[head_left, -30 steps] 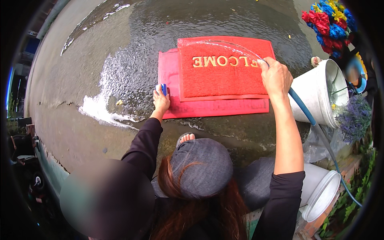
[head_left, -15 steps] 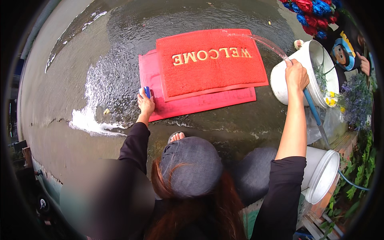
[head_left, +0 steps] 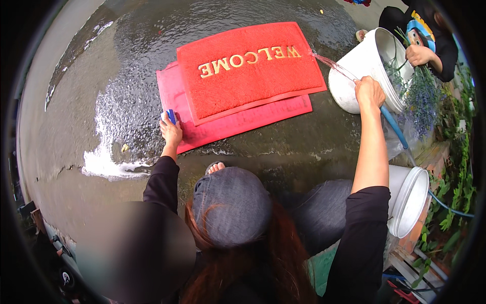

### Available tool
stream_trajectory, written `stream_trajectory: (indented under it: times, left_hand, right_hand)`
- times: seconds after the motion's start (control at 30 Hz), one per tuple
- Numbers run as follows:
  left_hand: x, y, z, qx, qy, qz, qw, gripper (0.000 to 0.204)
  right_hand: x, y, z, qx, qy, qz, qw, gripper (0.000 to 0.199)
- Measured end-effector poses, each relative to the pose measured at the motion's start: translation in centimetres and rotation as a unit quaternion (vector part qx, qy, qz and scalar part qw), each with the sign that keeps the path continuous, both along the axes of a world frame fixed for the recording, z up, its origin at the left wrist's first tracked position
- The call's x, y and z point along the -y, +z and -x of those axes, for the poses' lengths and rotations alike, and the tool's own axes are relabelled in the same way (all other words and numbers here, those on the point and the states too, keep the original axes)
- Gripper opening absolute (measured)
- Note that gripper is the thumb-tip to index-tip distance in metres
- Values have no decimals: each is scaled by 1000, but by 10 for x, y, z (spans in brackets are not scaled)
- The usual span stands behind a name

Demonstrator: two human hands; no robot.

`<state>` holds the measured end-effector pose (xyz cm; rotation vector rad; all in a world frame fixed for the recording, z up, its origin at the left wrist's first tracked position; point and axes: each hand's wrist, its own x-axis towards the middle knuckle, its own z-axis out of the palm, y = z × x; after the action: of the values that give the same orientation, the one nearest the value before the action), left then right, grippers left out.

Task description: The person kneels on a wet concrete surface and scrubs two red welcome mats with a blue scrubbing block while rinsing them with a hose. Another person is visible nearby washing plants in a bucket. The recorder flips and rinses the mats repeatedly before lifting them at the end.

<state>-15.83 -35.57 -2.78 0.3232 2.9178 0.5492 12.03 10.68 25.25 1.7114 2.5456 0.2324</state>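
My right hand [head_left: 369,93] is closed around the end of a blue hose [head_left: 394,126]. A thin water stream [head_left: 334,66] runs from it to the right edge of a red doormat [head_left: 253,83] with pale yellow lettering. That mat overlaps a second mat [head_left: 243,127], smooth and pinkish red, which lies partly under it on the wet ground. At the lower mat's left edge, my left hand [head_left: 171,133] grips a small blue and white brush [head_left: 171,116]; its bristles are hidden.
White foam [head_left: 98,162] spreads on the concrete left of the mats. A white bucket [head_left: 349,91] lies tipped on the right, with another white bucket [head_left: 410,202] near my right leg. Beside them, another person's hand [head_left: 421,54] holds purple flowers [head_left: 422,106]. Green plants [head_left: 455,202] line the right side.
The water stream has shifted from the mat's top right area to its right edge. The other person's hand now holds the purple flowers. The red and blue flowers have mostly left the view.
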Motion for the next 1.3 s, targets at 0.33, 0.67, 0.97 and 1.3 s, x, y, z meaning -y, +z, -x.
stream_trajectory:
  times: [0.33, 0.67, 0.97, 1.3]
  left_hand:
    - [-31, 30, -30, -77, -143, -105, 981, 68]
    - [-154, 52, -143, 100, -373, -150, 910, 68]
    - [-124, 44, -133, 7, -270, -217, 938, 44]
    - [-99, 8, -30, 101, 210, -166, 958, 50]
  right_hand:
    - [25, -4, 25, 56, 11, 167, 984, 33]
    - [91, 11, 74, 19, 133, 295, 946, 22]
    - [131, 19, 94, -69, 252, 308, 915, 25]
    - [142, 14, 98, -126, 311, 219, 916, 23]
